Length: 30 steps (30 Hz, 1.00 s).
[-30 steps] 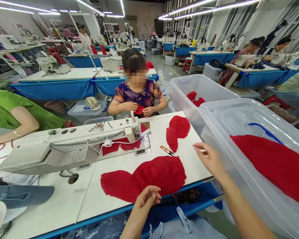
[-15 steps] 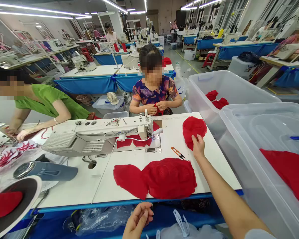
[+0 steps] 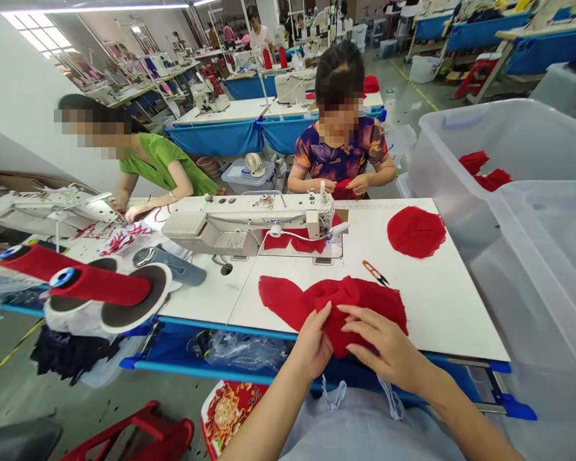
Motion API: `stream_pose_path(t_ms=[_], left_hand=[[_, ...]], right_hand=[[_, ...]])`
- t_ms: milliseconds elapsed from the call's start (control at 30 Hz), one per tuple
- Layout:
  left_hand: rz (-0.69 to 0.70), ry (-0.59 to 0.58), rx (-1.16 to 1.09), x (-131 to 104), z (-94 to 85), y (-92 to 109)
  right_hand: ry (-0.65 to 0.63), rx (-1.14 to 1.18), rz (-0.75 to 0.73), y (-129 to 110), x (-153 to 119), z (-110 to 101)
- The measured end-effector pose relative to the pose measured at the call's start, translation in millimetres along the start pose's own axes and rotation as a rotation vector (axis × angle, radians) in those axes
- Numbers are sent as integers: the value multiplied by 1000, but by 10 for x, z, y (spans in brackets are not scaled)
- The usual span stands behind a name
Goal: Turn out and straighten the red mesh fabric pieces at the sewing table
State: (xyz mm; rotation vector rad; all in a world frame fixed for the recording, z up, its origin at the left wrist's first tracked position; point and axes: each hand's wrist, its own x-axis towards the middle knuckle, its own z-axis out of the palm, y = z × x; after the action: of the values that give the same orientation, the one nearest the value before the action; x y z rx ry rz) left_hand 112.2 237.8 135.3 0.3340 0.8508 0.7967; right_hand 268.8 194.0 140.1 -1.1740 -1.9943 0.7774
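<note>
Red fabric pieces (image 3: 379, 301) lie at the front edge of the white sewing table (image 3: 441, 314). My left hand (image 3: 319, 339) is closed at the near edge of this fabric, its thumb and fingers pressed on the cloth. Over the right part of the same fabric is my right hand (image 3: 379, 339), its fingers spread and touching or just above it. A round red piece (image 3: 416, 232) lies apart at the back right. Orange-handled thread snips (image 3: 375, 273) rest between the two. Red cloth (image 3: 307, 241) also lies under the sewing machine head (image 3: 249, 221).
A blue bottle (image 3: 177, 266) and red thread cones (image 3: 105, 285) stand at the left. Clear plastic bins (image 3: 547, 256) line the right side. One person (image 3: 340, 147) sits across the table handling red cloth; another in green (image 3: 158, 160) works at the left.
My right hand has let go of the round piece and come to the front fabric. My left hand has risen from below the table edge onto that fabric. The view has turned left and down.
</note>
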Motion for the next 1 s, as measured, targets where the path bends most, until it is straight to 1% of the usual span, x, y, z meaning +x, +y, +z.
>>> stream_pose_path(t_ms=[33, 100, 167, 200, 233, 267, 300, 333, 367, 400, 433, 500, 567, 633, 700, 767, 833, 867, 933, 1000], left_hand=[[-43, 18, -70, -11, -56, -11], [-101, -14, -183, -55, -180, -15], [-130, -87, -240, -116, -289, 3], [-134, -123, -251, -150, -332, 18], [-132, -156, -256, -183, -366, 33], [-128, -186, -256, -214, -395, 47], [-126, -213, -252, -242, -420, 58], [-129, -237, -243, -268, -445, 65], [-134, -256, -231, -292, -474, 66], [-138, -271, -216, -315, -509, 61], [-134, -278, -204, -337, -553, 51], [-93, -261, -190, -384, -666, 24], [-22, -227, -164, -436, -798, 9], [15, -232, -76, -493, -910, 33], [-12, -286, 89, -548, -960, 103], [-34, -344, 276, -590, -927, 196], [20, -369, 412, -607, -822, 276], [66, -359, 448, -608, -753, 302], [143, -304, 473, -598, -613, 323], [179, -233, 477, -588, -503, 311]], right_hand=[[55, 80, 61, 40, -43, 21], [241, 242, 253, 138, -113, 71], [430, 431, 524, 213, -147, 149], [466, 558, 660, 230, -148, 196], [441, 710, 778, 232, -139, 244], [357, 879, 864, 218, -122, 289], [246, 1043, 911, 191, -98, 327], [142, 1184, 915, 153, -70, 356], [67, 1289, 885, 107, -39, 373], [35, 1350, 834, 57, -7, 377], [40, 1371, 774, 5, 24, 370], [94, 1329, 676, -93, 82, 333], [126, 1248, 622, -167, 122, 281], [114, 1182, 593, -207, 136, 234], [64, 1114, 575, -214, 131, 200], [10, 1036, 568, -205, 125, 183], [-24, 966, 561, -201, 132, 180], [-32, 940, 560, -204, 140, 184], [-33, 911, 571, -214, 163, 193], [-15, 912, 600, -223, 182, 202]])
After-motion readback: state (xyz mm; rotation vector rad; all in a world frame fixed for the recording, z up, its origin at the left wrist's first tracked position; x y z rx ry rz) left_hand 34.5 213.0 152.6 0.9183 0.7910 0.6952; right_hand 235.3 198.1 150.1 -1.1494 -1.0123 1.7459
